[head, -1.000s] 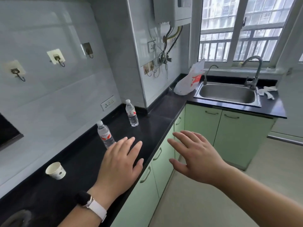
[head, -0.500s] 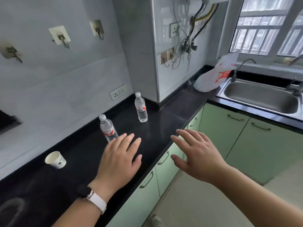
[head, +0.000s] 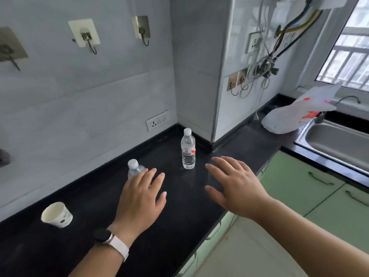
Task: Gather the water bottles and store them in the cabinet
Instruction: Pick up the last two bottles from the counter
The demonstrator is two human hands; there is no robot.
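Both bottles stand upright on the bench (head: 179,226). The near bottle (head: 134,169) is just beyond the left hand (head: 140,198), partly hidden by its fingertips. The far bottle (head: 188,149) is ahead-left of the right hand (head: 237,188), not touching. Both hands are spread wide and empty, and the left is closer to its bottle.

A white paper cup (head: 57,214) with a small dark print is on the black bench (head: 95,198), at the left. On the grey wall above are three adhesive hooks (head: 84,36), and lower, just over the bench, a white socket strip (head: 157,122). At the corner column hangs a bundle of cables (head: 263,66). A white plastic bag (head: 295,116) with red print lies beside the steel sink (head: 335,142), under the barred window (head: 347,62).
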